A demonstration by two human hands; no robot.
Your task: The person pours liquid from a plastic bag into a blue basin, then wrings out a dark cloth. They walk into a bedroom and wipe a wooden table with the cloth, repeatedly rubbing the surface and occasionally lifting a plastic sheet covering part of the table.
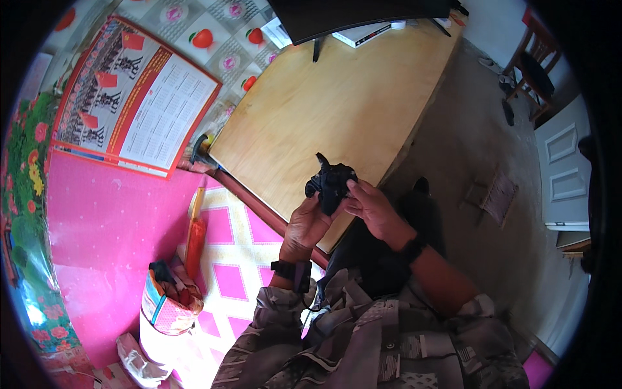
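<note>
A bunched black cloth item point(333, 184), possibly a glove or a sock, is held up over the near corner of the wooden table point(311, 116). One narrow end of it sticks up at the top. My left hand point(305, 224) grips it from below and the left side. On its right side, the thumb and fingers of my right hand point(371, 206) pinch the fabric. Folds hide its full shape, and some of my fingertips are covered by it. Dark bands with small devices circle both my wrists.
A black monitor point(359, 19) stands at the table's far end, with a white box point(362, 34) beneath it. Left lies a bed-like surface with a pink checked cover point(231, 282), bearing a stuffed bag point(172, 309). A small folding stool point(499, 199) and a wooden chair point(532, 68) stand right.
</note>
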